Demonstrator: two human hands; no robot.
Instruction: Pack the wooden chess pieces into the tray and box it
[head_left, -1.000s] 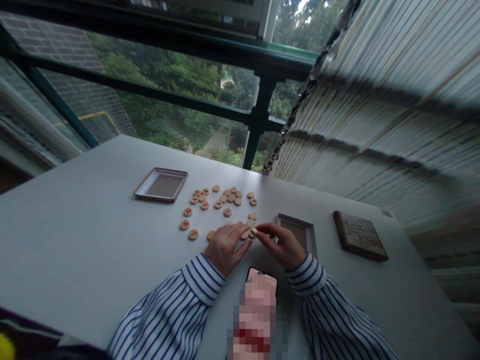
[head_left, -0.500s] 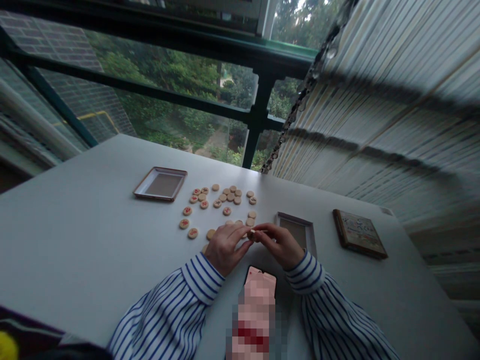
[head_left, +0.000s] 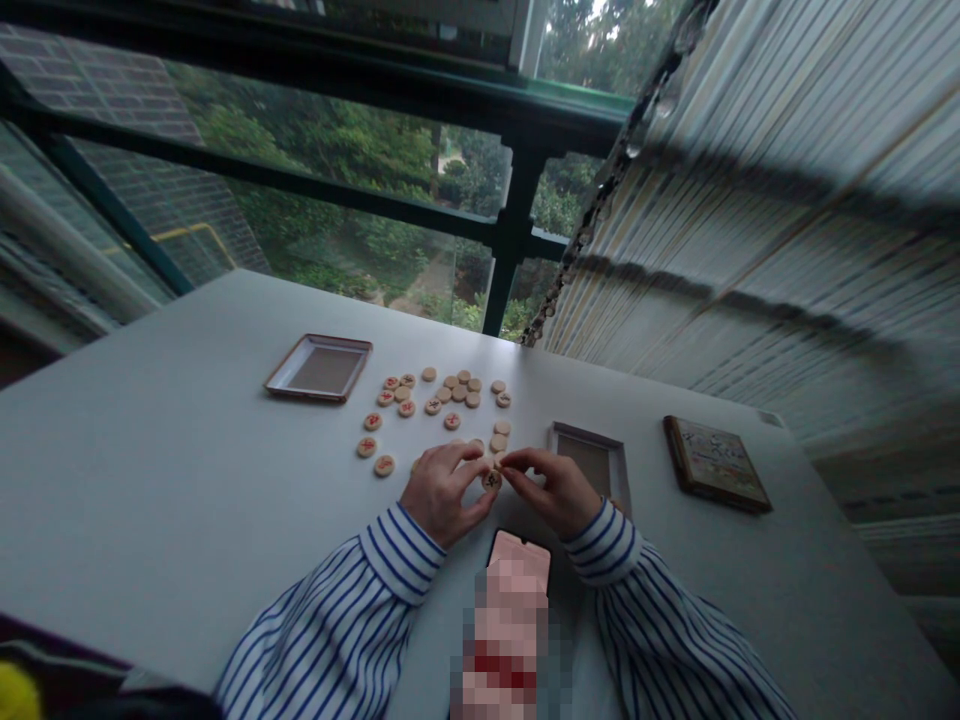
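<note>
Between the thumb and forefinger of my left hand [head_left: 444,492] is a round wooden xiangqi piece [head_left: 491,481], its black character facing up. My right hand [head_left: 553,488] is closed in a pinch just right of it, with the pale edge of another xiangqi piece [head_left: 498,464] at its fingertips. Two blank-side pieces [head_left: 499,442] lie just beyond the fingers. Further off, several pieces with red characters [head_left: 384,465] are spread to the left, and a cluster of plain-faced pieces [head_left: 459,393] sits behind. My left hand partly hides some pieces.
An open shallow box half [head_left: 556,450] stands behind my right hand, and a similar box lid [head_left: 300,390] lies at the far left. A brown decorated box [head_left: 718,466] is on the right. A phone [head_left: 517,565] lies between my forearms on the white table [head_left: 150,480].
My hands have drawn slightly apart at the fingertips. The piece between them has tipped, and its black character now shows. The scattered pieces lie as before.
</note>
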